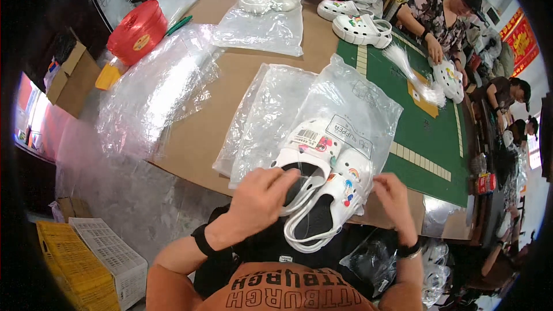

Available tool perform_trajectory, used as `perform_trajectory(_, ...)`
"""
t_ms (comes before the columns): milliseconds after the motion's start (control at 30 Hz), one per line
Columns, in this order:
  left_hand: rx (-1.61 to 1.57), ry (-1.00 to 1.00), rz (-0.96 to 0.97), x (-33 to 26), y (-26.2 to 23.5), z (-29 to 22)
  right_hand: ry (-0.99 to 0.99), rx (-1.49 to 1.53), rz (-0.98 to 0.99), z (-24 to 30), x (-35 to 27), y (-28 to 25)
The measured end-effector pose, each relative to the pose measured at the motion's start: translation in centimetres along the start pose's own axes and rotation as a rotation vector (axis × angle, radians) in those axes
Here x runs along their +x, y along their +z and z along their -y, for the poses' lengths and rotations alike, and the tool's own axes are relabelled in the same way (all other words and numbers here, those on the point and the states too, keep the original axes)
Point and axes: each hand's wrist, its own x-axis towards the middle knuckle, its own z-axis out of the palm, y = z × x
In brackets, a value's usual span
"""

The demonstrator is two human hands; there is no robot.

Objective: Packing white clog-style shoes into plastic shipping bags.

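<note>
A pair of white clogs with colourful charms lies in front of me, toes pointing away; the left clog (296,158) carries a barcode sticker. Under their toes is a clear plastic bag (351,101); whether the toes are inside it, I cannot tell. My left hand (262,194) is at the left clog's opening, thumb and fingers pinched together. A thin clear strand shows near them. Beside the outer edge of the right clog (348,187), my right hand (394,198) has its fingertips closed together. What either hand pinches is too small to make out.
More flat clear bags (253,121) lie left of the clogs, with plastic sheeting (155,92) and a red twine roll (138,31) beyond. A green cutting mat (415,144) holds a white strand bundle (417,75) and white clogs (363,30). Co-workers handle clogs across the table.
</note>
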Motion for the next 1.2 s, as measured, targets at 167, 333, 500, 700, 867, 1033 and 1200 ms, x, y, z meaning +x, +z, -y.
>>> perform_trajectory(167, -0.124, 0.391, 0.329, -0.3, 0.7, -4.3, -0.001, 0.170, -0.104, -1.3, -5.4, 3.7)
perform_trajectory(333, -0.109, 0.076, 0.171, -2.0, 2.3, -4.3, 0.013, 0.178, -0.208, -1.4, -5.3, 4.4)
perform_trajectory(500, 0.127, -0.226, 0.394, -0.1, 2.6, -5.2, 0.086, 0.125, -0.211, -1.7, -5.3, 4.6)
perform_trajectory(700, 0.227, -0.080, 0.319, 1.8, 6.2, -2.9, 0.021, 0.040, -0.251, -2.4, -4.2, 5.0)
perform_trajectory(867, 0.169, -0.151, 0.238, 2.8, 5.5, -2.6, -0.085, 0.062, -0.329, -1.7, -2.3, 3.9)
perform_trajectory(1033, 0.161, -0.314, 0.114, 3.2, 3.8, -0.9, -0.275, 0.110, -0.246, 3.1, -1.1, 3.1)
perform_trajectory(1200, 0.070, -0.300, -0.038, 3.3, 2.6, -1.4, -0.273, 0.134, -0.313, 4.2, -1.2, 4.0)
